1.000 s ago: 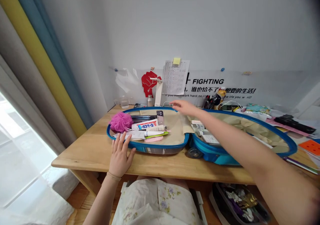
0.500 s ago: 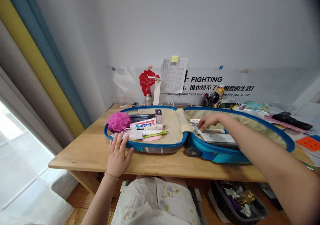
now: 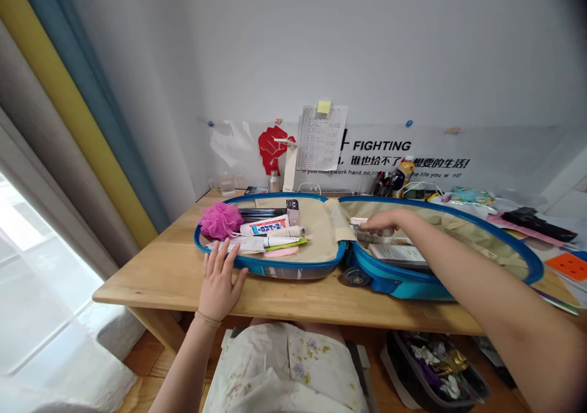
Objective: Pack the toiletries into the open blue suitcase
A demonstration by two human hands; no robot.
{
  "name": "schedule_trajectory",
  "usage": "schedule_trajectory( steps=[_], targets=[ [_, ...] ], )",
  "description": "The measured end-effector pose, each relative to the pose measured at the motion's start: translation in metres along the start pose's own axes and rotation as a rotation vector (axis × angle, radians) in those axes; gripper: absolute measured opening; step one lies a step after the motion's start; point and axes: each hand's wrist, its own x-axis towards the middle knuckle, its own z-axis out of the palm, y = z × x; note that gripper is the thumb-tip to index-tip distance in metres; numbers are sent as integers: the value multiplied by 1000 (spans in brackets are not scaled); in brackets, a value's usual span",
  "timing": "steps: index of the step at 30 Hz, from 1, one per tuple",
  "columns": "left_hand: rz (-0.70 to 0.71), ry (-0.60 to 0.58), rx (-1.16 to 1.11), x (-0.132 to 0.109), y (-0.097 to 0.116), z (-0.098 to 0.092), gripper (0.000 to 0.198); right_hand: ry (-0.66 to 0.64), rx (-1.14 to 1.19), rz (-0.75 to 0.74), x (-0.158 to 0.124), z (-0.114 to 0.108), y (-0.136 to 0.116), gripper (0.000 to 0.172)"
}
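Observation:
A small blue suitcase (image 3: 534, 271) lies open on the desk, its two halves side by side. My left hand (image 3: 221, 281) rests on the front rim of the left half, fingers spread, holding nothing. Beside its fingertips are a white tube (image 3: 243, 244), a purple bath puff (image 3: 221, 220), a toothpaste tube (image 3: 265, 226) and a pink item (image 3: 281, 252). My right hand (image 3: 385, 220) reaches into the right half with fingers drawn together over small clear items. What it grips there is hard to make out. Just in front of it lies a grey-and-white box (image 3: 398, 255).
The wooden desk (image 3: 151, 272) stands against a wall. A bottle with a yellow label (image 3: 405, 171), a glass cup (image 3: 227, 184) and a white lamp (image 3: 290, 165) stand behind the suitcase. A black bin (image 3: 431, 376) holding rubbish sits below the desk.
My right hand has shifted slightly within the right half, its fingers now pointing left and closer together. My left hand stays on the rim. The view has moved a little.

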Motion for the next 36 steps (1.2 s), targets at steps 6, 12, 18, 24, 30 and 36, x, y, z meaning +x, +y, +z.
schedule_trajectory(
  steps=[6, 12, 18, 24, 30, 36],
  targets=[
    [-26, -22, -9, -1, -1, 0, 53, 99, -131, -103, 2, -41, -43, 64],
    [-34, -28, -11, -1, -1, 0, 53, 125, -186, -333, 17, -18, -132, 44],
    [-22, -11, -8, 0, 1, -1, 54, 98, -199, -489, 32, 6, -207, 37],
    [-19, -12, -11, 0, 0, -1, 54, -53, -213, -556, 48, 25, -252, 37],
    [-22, -15, -5, 0, -1, 0, 54, -191, -202, -593, 56, 36, -257, 34],
    [-10, -1, -3, 0, -1, 0, 53, -203, -148, -638, 57, 45, -256, 35]
  ],
)
